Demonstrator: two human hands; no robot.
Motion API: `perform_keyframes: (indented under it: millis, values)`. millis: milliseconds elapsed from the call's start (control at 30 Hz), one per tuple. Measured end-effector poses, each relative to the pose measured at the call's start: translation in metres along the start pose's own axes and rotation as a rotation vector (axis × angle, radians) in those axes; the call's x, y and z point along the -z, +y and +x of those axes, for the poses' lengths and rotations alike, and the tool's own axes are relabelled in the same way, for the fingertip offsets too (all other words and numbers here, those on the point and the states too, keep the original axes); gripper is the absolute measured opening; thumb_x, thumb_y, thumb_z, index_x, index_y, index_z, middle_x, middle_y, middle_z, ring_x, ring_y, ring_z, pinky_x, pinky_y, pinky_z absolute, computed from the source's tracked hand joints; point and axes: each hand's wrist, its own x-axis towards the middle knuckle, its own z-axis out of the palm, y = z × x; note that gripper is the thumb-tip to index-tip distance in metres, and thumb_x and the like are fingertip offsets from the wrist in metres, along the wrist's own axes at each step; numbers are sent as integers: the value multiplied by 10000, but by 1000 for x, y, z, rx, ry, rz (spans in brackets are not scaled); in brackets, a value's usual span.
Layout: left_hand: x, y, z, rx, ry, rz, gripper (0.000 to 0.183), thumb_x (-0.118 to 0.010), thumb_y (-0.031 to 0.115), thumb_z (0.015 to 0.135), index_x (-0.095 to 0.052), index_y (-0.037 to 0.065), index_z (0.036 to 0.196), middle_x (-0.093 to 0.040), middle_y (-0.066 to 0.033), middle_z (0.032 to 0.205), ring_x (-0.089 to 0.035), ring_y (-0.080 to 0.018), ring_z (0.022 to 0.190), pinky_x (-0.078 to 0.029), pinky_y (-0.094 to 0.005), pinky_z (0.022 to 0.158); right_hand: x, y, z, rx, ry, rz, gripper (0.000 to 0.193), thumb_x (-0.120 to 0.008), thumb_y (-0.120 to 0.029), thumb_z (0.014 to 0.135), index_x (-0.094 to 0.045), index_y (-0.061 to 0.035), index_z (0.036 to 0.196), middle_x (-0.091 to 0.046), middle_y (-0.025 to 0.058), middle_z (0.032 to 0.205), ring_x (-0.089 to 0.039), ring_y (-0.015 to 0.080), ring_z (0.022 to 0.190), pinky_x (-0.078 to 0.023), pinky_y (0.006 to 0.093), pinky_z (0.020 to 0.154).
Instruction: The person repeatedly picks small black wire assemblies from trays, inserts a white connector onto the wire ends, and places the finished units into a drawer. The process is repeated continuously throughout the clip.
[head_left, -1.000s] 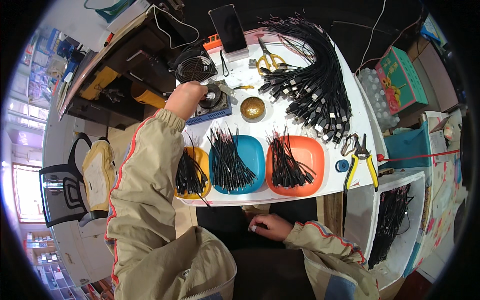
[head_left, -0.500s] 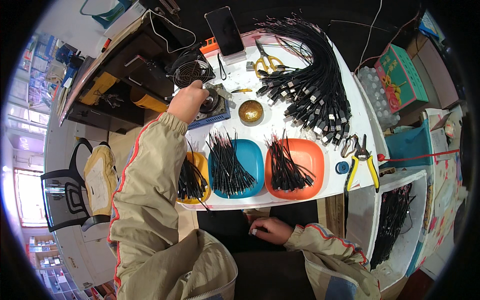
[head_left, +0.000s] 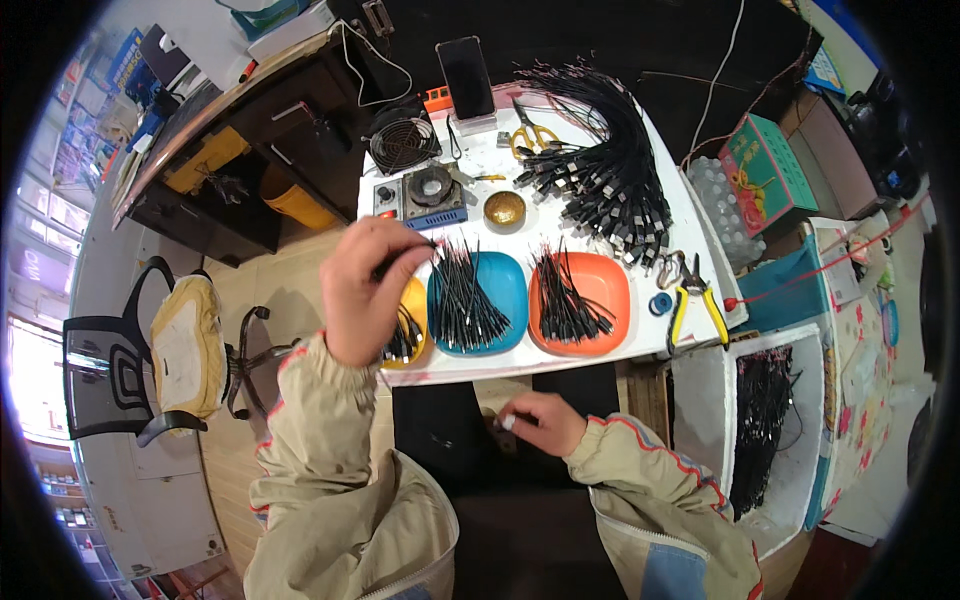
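Observation:
My left hand is raised over the yellow tray at the near left of the table. Thumb and forefinger are pinched together beside the upper ends of black cables in the blue tray. Whatever sits between those fingertips is too small to tell. My right hand rests low over my lap, fingers curled in, with something white at a fingertip; its inside is hidden. An orange tray holds another bunch of black cables.
Behind the trays are a blue-based hotplate, a golden bowl and a fan. A large cable bundle, yellow-handled scissors, pliers and a propped phone surround them. A white bin stands right.
My left hand has come back from the hotplate toward the yellow and blue trays, uncovering the hotplate. My right hand stays low over my lap. The whole view has shifted slightly.

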Motion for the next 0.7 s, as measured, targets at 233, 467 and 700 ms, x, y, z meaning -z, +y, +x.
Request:
perform_keyframes:
  millis: [233, 467, 700]
  values:
    - [-43, 87, -75, 416, 160, -1096, 85, -595, -40, 884, -593, -34, 968, -563, -81, 990, -469, -73, 619, -388, -205, 540, -8, -87, 5, 325, 200, -66, 563, -581, -326, 919, -389, 37, 1303, -528, 239, 1178, -552, 368, 1083, -443, 421, 922]
    - [-69, 121, -91, 461, -104, -1185, 331, -572, 100, 934, -507, -13, 1238, -583, -74, 1154, -543, -187, 1112, -444, -305, 912, 37, -125, -98, -20, 406, 103, 284, -470, -288, 983, -480, -18, 1069, -603, 76, 780, -601, 156, 677, -498, 322, 606]
    - [-61, 62, -114, 574, -360, -937, 209, -583, 85, 916, -586, 8, 1110, -574, -47, 1119, -546, -120, 997, -441, -260, 806, 107, -229, -266, -234, 910, -527, 192, -428, -203, 1004, -510, -31, 1029, -495, -17, 735, -435, 56, 645, -330, 206, 557]
